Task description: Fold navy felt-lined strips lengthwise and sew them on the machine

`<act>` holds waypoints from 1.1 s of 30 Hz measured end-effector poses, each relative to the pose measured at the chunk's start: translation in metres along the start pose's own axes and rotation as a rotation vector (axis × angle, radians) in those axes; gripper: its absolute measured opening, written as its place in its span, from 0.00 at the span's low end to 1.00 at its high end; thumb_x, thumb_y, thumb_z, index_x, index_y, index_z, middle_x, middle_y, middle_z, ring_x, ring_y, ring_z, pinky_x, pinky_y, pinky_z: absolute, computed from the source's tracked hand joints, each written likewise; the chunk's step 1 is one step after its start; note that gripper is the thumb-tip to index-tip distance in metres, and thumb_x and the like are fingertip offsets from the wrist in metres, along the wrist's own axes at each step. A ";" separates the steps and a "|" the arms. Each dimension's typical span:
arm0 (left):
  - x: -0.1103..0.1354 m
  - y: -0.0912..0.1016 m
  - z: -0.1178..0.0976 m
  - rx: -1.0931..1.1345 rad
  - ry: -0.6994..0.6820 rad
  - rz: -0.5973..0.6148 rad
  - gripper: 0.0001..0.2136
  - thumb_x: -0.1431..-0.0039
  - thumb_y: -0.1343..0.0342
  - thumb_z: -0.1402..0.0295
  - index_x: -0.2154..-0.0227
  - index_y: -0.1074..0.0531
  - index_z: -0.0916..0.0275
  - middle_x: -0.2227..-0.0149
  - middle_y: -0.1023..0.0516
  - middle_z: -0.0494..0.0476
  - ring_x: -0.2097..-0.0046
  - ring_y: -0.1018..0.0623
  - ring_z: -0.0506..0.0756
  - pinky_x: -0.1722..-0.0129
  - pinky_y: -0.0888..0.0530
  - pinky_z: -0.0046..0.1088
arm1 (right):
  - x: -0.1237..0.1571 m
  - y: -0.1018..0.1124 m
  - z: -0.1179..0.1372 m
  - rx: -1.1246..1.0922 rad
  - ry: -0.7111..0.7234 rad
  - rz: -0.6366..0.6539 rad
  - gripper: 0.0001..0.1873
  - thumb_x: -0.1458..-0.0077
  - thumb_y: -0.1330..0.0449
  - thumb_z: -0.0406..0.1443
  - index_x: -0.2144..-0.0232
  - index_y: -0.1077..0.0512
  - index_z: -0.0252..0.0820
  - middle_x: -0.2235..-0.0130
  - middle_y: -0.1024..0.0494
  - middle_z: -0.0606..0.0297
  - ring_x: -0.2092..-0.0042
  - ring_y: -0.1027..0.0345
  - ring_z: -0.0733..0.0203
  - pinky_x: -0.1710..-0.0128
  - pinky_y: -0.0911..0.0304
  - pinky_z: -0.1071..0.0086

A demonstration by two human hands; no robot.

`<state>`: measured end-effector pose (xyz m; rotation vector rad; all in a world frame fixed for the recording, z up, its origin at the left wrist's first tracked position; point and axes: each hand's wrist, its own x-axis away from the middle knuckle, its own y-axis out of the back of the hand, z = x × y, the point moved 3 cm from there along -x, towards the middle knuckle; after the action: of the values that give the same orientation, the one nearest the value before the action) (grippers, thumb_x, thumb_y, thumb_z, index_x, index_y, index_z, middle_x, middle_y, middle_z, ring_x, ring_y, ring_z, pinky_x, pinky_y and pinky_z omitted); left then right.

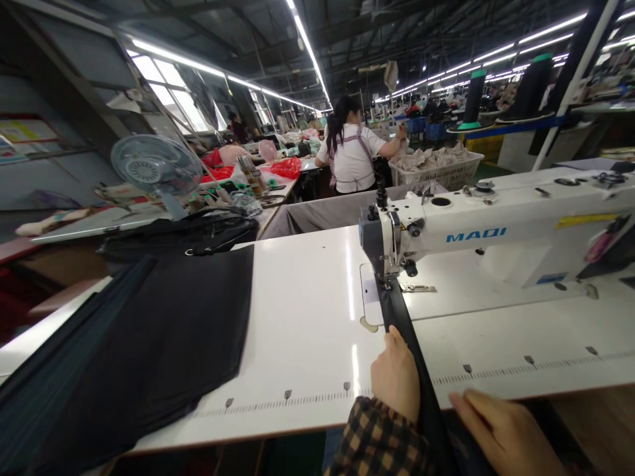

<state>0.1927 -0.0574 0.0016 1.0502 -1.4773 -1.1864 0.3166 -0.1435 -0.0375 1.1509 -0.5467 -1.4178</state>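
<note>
A narrow black strap (403,324) runs from under the presser foot of a white MAQI sewing machine (476,225) back toward me over the white table (307,317). My left hand (395,377), in a plaid sleeve, lies against the strap's left edge with its fingers curled together on it. My right hand (501,430) rests at the table's near edge to the right of the strap, fingers stretched flat toward it. A stack of black fabric pieces (149,344) lies on the table's left part.
A black bag (183,235) and a small desk fan (153,168) stand at the back left. A person in a white top (350,155) works at a far table beside a white basket of cloth (439,165). Thread cones (473,99) stand at the right.
</note>
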 end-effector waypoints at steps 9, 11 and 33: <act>-0.005 -0.010 0.009 0.072 -0.023 -0.001 0.22 0.44 0.60 0.79 0.44 0.49 0.72 0.56 0.31 0.65 0.67 0.24 0.57 0.70 0.27 0.33 | -0.089 -0.030 -0.013 0.233 0.240 0.062 0.27 0.40 0.57 0.37 0.42 0.55 0.29 0.41 0.51 0.53 0.40 0.60 0.54 0.44 0.50 0.55; -0.005 -0.011 0.010 0.096 -0.029 0.001 0.22 0.43 0.61 0.78 0.44 0.49 0.71 0.55 0.32 0.65 0.66 0.24 0.57 0.69 0.27 0.33 | -0.088 -0.027 -0.011 0.200 0.241 0.091 0.27 0.41 0.57 0.36 0.41 0.56 0.32 0.40 0.53 0.55 0.40 0.61 0.55 0.44 0.49 0.56; -0.029 0.008 0.006 0.146 -0.075 0.010 0.19 0.43 0.63 0.76 0.48 0.44 0.67 0.58 0.32 0.61 0.66 0.25 0.56 0.69 0.28 0.32 | -0.092 -0.017 0.001 0.115 0.404 0.234 0.27 0.45 0.53 0.29 0.43 0.50 0.34 0.40 0.53 0.55 0.39 0.67 0.52 0.43 0.52 0.55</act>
<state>0.1917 -0.0270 0.0048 1.1049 -1.6453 -1.1356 0.2936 -0.0539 -0.0213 1.3736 -0.4603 -0.9307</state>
